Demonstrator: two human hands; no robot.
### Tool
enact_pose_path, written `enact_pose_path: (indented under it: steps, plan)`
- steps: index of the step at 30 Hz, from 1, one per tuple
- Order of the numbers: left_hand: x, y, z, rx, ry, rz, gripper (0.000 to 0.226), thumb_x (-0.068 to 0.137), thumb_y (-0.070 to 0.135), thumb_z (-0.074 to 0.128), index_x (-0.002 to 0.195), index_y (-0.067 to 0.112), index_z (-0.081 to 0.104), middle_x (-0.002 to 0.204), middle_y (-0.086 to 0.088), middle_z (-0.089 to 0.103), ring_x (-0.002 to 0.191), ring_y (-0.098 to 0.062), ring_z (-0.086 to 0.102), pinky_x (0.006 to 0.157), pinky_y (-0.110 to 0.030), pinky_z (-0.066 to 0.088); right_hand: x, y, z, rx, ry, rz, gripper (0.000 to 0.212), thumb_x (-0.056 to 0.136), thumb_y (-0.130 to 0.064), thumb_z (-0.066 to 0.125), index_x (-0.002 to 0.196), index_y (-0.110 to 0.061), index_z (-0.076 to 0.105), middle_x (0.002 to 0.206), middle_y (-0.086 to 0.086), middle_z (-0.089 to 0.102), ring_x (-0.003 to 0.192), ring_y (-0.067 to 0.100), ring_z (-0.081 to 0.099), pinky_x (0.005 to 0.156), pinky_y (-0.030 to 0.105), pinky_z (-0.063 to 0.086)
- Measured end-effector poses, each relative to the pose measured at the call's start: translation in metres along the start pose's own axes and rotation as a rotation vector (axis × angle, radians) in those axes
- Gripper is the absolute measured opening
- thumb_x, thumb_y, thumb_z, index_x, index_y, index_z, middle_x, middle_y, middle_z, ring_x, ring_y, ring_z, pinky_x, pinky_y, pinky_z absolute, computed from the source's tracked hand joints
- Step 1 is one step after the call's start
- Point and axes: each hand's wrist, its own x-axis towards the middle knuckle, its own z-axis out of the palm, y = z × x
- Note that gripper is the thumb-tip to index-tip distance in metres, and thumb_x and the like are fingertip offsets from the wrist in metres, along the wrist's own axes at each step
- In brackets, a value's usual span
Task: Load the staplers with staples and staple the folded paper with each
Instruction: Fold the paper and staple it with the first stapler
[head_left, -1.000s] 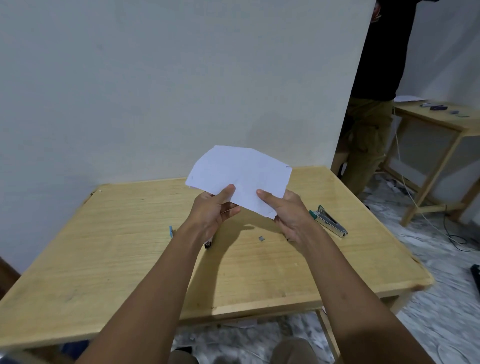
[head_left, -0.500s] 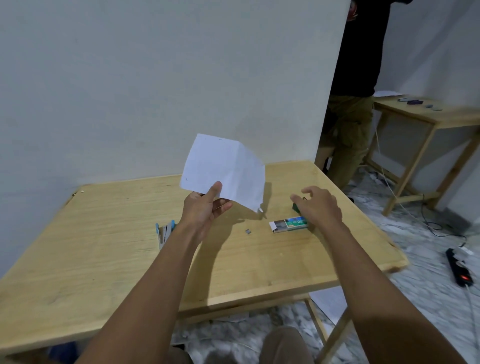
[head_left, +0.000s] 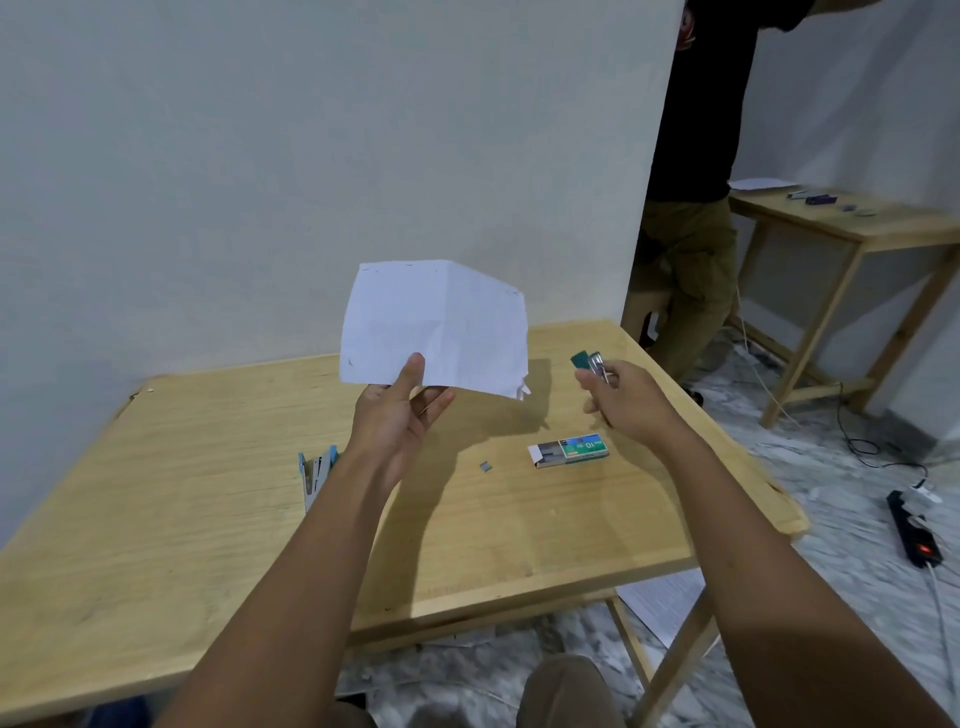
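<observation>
From my head view, the bench (head_left: 208, 519) lies mostly bare, its right edge near my right hand (head_left: 631, 397). My left hand (head_left: 397, 415) pinches the folded paper (head_left: 434, 327) aloft; my right fingers wrap a green stapler (head_left: 589, 361) above the staple box (head_left: 569, 450).

On the table (head_left: 208, 519), a staple box (head_left: 569, 450) lay toward the right edge, a loose staple strip (head_left: 486, 466) just left of it, a stapler (head_left: 317, 470) farther left.
</observation>
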Motion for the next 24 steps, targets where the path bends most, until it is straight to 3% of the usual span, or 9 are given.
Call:
enact_pose_path:
  steps: [2,4,7,10,15,18,21,24]
  plan:
    - [0.000,0.002,0.001,-0.058,-0.004,-0.021,0.015,0.093,0.013,0.067,0.096,0.002,0.058,0.081,-0.002,0.062,0.074,-0.019,0.061,0.068,-0.029,0.060,-0.011,-0.013,0.007,0.274,-0.144,0.037,0.027,0.102,-0.042,0.048,0.107,-0.017,0.057,0.086,-0.004,0.059,0.058,0.007,0.052,0.056,0.021,0.040]
    - [-0.002,0.004,0.001,-0.088,-0.019,-0.029,0.013,0.093,0.013,0.067,0.100,0.004,0.061,0.082,-0.001,0.067,0.073,-0.018,0.062,0.066,-0.027,0.059,-0.020,-0.019,0.019,0.537,-0.239,0.143,0.030,0.097,-0.048,0.055,0.099,-0.018,0.055,0.072,-0.005,0.044,0.051,0.009,0.037,0.050,0.022,0.030]
    - [-0.003,0.004,0.001,-0.096,-0.022,-0.050,0.020,0.091,0.013,0.068,0.106,0.003,0.058,0.089,-0.002,0.061,0.073,-0.017,0.061,0.066,-0.027,0.059,-0.029,-0.021,0.040,0.677,-0.243,0.255,0.044,0.077,-0.058,0.075,0.088,-0.020,0.056,0.064,-0.007,0.032,0.049,0.008,0.025,0.045,0.022,0.022]
    - [-0.005,0.004,0.000,-0.060,-0.047,-0.055,0.021,0.092,0.014,0.067,0.109,0.002,0.061,0.101,-0.006,0.060,0.079,-0.019,0.061,0.067,-0.027,0.059,-0.036,-0.024,0.056,0.779,-0.240,0.276,0.039,0.077,-0.046,0.081,0.077,-0.024,0.048,0.060,-0.009,0.029,0.047,0.007,0.021,0.044,0.021,0.018]
    - [-0.014,0.004,0.000,-0.009,-0.161,-0.096,0.019,0.095,0.025,0.063,0.107,0.010,0.067,0.109,-0.008,0.071,0.097,-0.023,0.070,0.085,-0.035,0.059,-0.040,-0.028,0.068,0.762,-0.197,0.186,0.037,0.086,-0.029,0.076,0.068,-0.024,0.043,0.055,-0.009,0.029,0.044,0.007,0.023,0.041,0.020,0.021]
    - [-0.019,-0.002,0.003,0.092,-0.190,-0.147,0.023,0.092,0.021,0.067,0.107,0.004,0.066,0.102,-0.011,0.069,0.084,-0.021,0.069,0.081,-0.034,0.060,-0.045,-0.031,0.074,0.724,-0.202,0.102,0.033,0.088,-0.028,0.074,0.071,-0.023,0.046,0.056,-0.009,0.030,0.045,0.007,0.024,0.044,0.022,0.020]
    - [-0.017,-0.003,0.005,0.120,-0.113,-0.120,0.017,0.088,0.011,0.071,0.095,-0.002,0.063,0.088,-0.009,0.065,0.068,-0.017,0.064,0.076,-0.030,0.060,-0.051,-0.030,0.076,0.694,-0.216,0.084,0.032,0.090,-0.038,0.070,0.071,-0.024,0.048,0.055,-0.009,0.029,0.047,0.009,0.023,0.048,0.025,0.020]
    - [-0.016,0.000,0.007,0.084,-0.086,-0.067,0.010,0.090,0.009,0.068,0.093,0.000,0.066,0.084,-0.006,0.072,0.066,-0.015,0.066,0.074,-0.027,0.060,-0.056,-0.020,0.078,0.741,-0.276,0.146,0.039,0.089,-0.058,0.058,0.084,-0.019,0.059,0.056,-0.008,0.032,0.046,0.010,0.025,0.047,0.024,0.021]
